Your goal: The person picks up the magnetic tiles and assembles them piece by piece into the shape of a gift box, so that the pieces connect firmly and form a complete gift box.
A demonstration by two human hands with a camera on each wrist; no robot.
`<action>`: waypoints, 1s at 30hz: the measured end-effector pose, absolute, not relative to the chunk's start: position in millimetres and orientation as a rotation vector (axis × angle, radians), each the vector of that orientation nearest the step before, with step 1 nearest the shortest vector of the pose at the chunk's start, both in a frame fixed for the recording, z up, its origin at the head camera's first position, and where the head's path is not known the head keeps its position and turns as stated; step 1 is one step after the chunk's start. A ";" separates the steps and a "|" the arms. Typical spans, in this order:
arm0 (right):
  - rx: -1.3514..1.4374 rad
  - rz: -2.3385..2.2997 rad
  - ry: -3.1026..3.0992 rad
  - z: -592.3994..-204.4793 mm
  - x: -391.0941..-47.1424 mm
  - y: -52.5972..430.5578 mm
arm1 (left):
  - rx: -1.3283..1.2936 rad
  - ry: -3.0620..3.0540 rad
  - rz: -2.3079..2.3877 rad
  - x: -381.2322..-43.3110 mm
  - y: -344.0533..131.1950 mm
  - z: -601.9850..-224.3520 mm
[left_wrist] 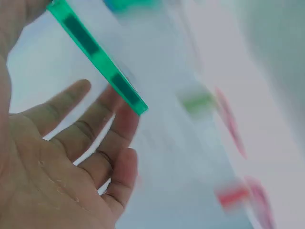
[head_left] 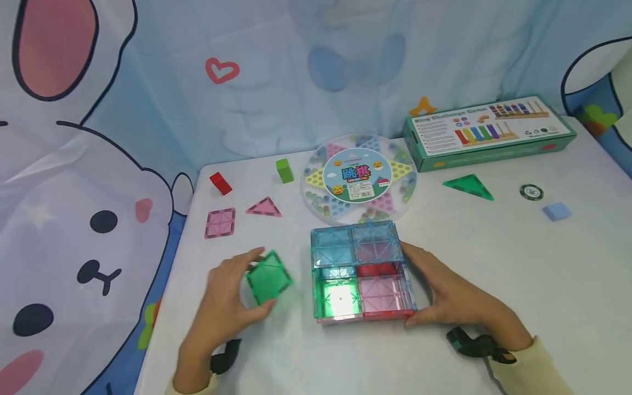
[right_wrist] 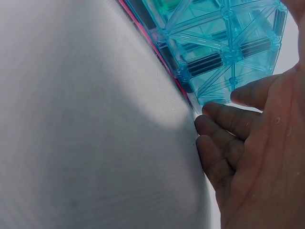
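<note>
In the head view my left hand (head_left: 227, 296) holds a green square magnetic tile (head_left: 269, 277) by its edges, raised and tilted over the table. The left wrist view shows that green tile (left_wrist: 97, 57) edge-on, fingers spread beside it. My right hand (head_left: 444, 291) rests along the right side of a box built of clear magnetic tiles (head_left: 333, 247), thumb by its front corner. Blue tiles cover the box's back half; green and pink ones show in the front half. In the right wrist view my fingertips (right_wrist: 209, 109) are right at the box's lower edge.
Behind the box lies a round Chinese checkers set (head_left: 357, 175), with a green game box (head_left: 489, 131) right of it. Pink tiles (head_left: 220, 223), a red block (head_left: 220, 183) and a green block (head_left: 284, 170) lie left; a green triangle (head_left: 469, 186) and blue block (head_left: 557, 212) lie right.
</note>
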State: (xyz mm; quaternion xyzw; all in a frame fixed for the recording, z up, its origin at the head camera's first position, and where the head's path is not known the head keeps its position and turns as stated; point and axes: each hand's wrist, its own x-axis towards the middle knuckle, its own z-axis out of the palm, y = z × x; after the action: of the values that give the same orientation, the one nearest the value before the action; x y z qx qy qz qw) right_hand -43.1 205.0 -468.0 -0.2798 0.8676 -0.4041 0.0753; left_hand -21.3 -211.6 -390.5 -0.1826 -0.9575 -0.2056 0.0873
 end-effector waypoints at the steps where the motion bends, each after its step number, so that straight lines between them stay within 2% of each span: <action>1: -0.836 -1.217 2.605 -468.1 -43.0 205.6 | -0.655 -2.832 -0.637 -20.8 -195.7 -385.1; 4: -0.845 -1.243 2.605 -468.7 -42.8 206.1 | -0.927 -2.770 -0.639 -22.0 -156.4 -373.0; 8: -0.845 -1.276 2.585 -470.7 -41.4 205.3 | -1.132 -2.739 -0.544 -27.2 -125.7 -369.8; 16: -0.839 -1.249 2.594 -471.2 -41.5 203.1 | -1.220 -2.751 -0.499 -30.5 -118.9 -379.6; 20: -0.838 -1.238 2.600 -469.9 -41.3 203.8 | -1.109 -2.769 -0.617 -40.4 -140.8 -379.0; 27: -0.808 -1.180 2.616 -467.0 -39.3 206.7 | -0.468 -2.997 -0.379 -111.9 -235.0 -405.0; 30: -0.810 -1.164 2.613 -466.0 -39.5 206.1 | -0.275 -3.176 -0.306 -128.7 -264.7 -419.7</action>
State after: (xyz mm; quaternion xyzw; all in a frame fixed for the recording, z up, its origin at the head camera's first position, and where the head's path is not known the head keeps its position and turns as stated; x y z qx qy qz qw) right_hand -39.5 206.1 -466.0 -0.2713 0.8758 -0.3902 0.0840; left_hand -128.7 -264.7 -419.7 -0.0857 -0.9913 -0.0956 -0.0307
